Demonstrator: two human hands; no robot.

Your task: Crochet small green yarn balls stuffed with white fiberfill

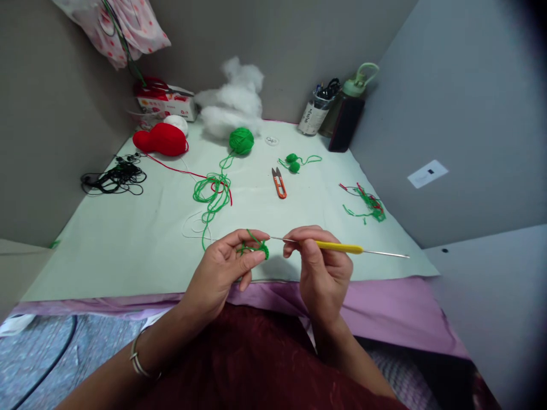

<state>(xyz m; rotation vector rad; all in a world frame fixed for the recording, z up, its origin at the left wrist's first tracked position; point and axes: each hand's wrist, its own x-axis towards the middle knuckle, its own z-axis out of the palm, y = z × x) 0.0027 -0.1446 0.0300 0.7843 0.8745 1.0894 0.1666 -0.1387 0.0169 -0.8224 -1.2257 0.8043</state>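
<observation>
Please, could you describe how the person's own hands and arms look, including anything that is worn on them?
The left hand and right hand are bare, without gloves. No sleeve shows on either forearm. A narrow, pale bangle circles the left wrist area; no band is visible on the right. Between the arms, a dark red garment shows.

No readable text or labels.
</observation>
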